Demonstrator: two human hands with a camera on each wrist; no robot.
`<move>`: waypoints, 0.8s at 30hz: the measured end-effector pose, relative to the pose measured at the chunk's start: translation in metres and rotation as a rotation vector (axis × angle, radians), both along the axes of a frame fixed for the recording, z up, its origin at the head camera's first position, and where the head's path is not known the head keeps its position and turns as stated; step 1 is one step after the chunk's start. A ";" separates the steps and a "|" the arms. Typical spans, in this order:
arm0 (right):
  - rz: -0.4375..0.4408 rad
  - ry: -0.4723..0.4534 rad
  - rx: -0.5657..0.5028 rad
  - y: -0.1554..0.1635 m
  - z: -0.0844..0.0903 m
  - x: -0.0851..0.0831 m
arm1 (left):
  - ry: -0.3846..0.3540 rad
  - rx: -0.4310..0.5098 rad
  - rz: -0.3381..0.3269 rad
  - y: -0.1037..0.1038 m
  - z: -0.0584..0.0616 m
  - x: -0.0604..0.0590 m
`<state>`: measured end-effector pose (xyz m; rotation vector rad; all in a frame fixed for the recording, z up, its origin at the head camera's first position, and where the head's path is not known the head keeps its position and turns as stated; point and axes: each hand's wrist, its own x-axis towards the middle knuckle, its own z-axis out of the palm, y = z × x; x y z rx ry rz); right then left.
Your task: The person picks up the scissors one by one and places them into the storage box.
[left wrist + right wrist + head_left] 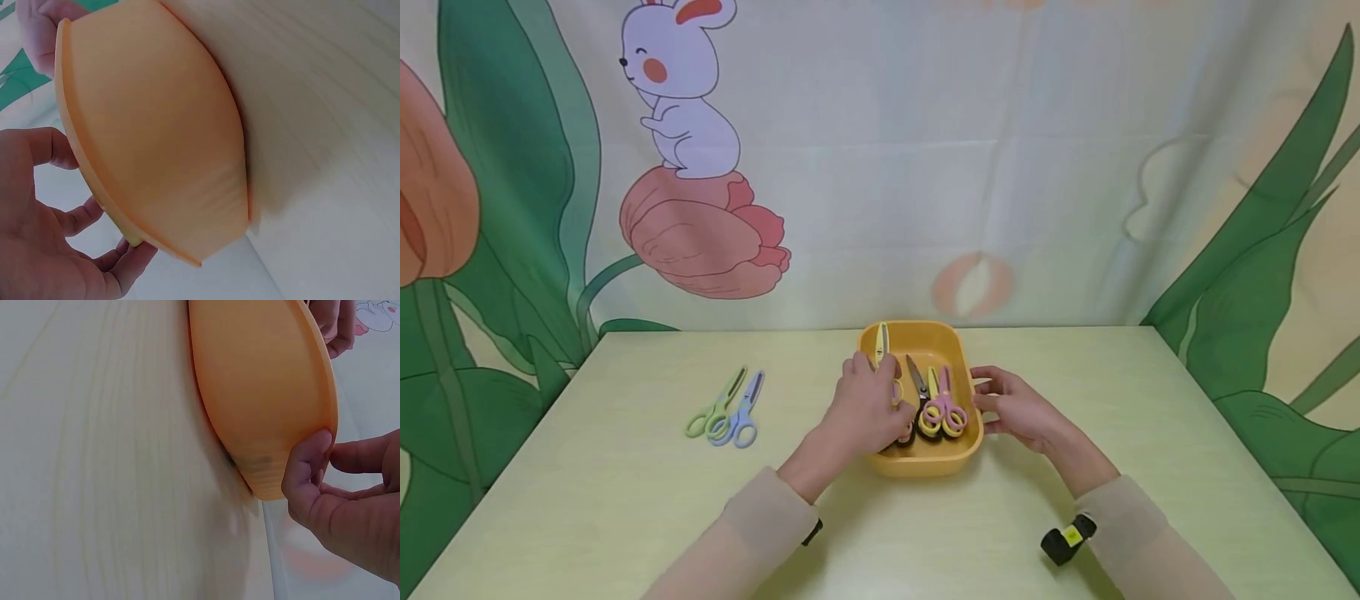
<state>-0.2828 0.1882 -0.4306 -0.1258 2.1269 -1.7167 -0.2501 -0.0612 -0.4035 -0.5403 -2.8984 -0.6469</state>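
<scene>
Sleeves come in over the table's point(625, 500) near edge, both wrists banded, with bare tabletop between them in front of the tray point(925, 462). The tray sits at mid-table, its far rim close to the table's back edge.

At the tray's right rim the right hand point(1018, 408) rests with its thumb pressed on the outer wall just under the lip and its fingers reaching nearly straight along the rim; nothing is clasped. Right of it the tabletop runs open to the table's right edge.

At the tray's left rim the left hand point(868, 408) lies over the edge, fingers curled down inside among the scissors. Whether it actually grips the yellow scissors point(882, 343) beneath it, I cannot tell; the left wrist view shows only loosely bent fingers past the rim. That pair's blade tip sticks up beyond the knuckles toward the tray's far left corner.

Inside the tray, right of the left hand, lie dark scissors point(916, 379) and pink scissors point(946, 408), handles toward the near wall.

Well left of the tray, across open tabletop, green scissors point(711, 408) and blue scissors point(741, 417) lie side by side, touching.

Behind the tray hangs a backdrop point(685, 133) with a rabbit.
</scene>
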 end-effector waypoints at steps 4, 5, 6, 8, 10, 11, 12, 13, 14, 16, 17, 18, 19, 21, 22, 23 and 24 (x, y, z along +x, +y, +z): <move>0.002 0.004 -0.001 0.001 0.000 0.000 | -0.035 -0.036 -0.018 0.009 -0.002 0.000; 0.001 0.004 -0.002 0.001 0.000 0.000 | -0.041 -0.043 -0.020 0.010 -0.002 0.000; 0.001 0.005 -0.002 0.001 0.000 0.000 | -0.050 -0.047 -0.022 0.012 -0.003 0.001; 0.001 0.005 -0.004 0.001 0.000 0.000 | -0.068 -0.052 -0.022 0.015 -0.003 0.001; 0.001 0.004 -0.003 0.000 0.000 0.000 | -0.084 -0.072 -0.023 0.016 -0.004 0.001; 0.001 0.003 -0.001 0.000 0.000 0.000 | -0.090 -0.085 -0.025 0.017 -0.005 0.001; 0.000 0.003 0.001 0.000 0.001 0.000 | -0.096 -0.103 -0.025 0.017 -0.006 0.001; 0.001 0.003 0.004 -0.001 0.001 0.000 | -0.099 -0.123 -0.027 0.018 -0.007 0.000; 0.001 0.004 0.006 -0.001 0.002 0.000 | -0.102 -0.145 -0.030 0.018 -0.008 0.000; 0.001 0.005 0.010 -0.001 0.003 0.001 | -0.106 -0.195 -0.037 0.019 -0.009 -0.001; 0.001 0.006 0.011 -0.001 0.003 0.001 | -0.106 -0.219 -0.040 0.019 -0.009 -0.002; 0.000 0.007 0.012 -0.001 0.003 0.001 | -0.106 -0.247 -0.043 0.020 -0.009 -0.002; 0.000 0.007 0.013 -0.001 0.003 0.001 | -0.107 -0.268 -0.044 0.021 -0.008 -0.002; 0.000 0.005 0.014 -0.001 0.003 0.001 | -0.105 -0.310 -0.047 0.022 -0.008 -0.003; 0.000 0.005 0.014 -0.001 0.003 0.001 | -0.103 -0.330 -0.049 0.022 -0.008 -0.003; 0.001 0.004 0.016 -0.001 0.003 0.001 | -0.105 -0.341 -0.051 0.023 -0.008 -0.002; 0.002 0.003 0.017 -0.001 0.003 0.001 | -0.105 -0.350 -0.051 0.024 -0.008 -0.001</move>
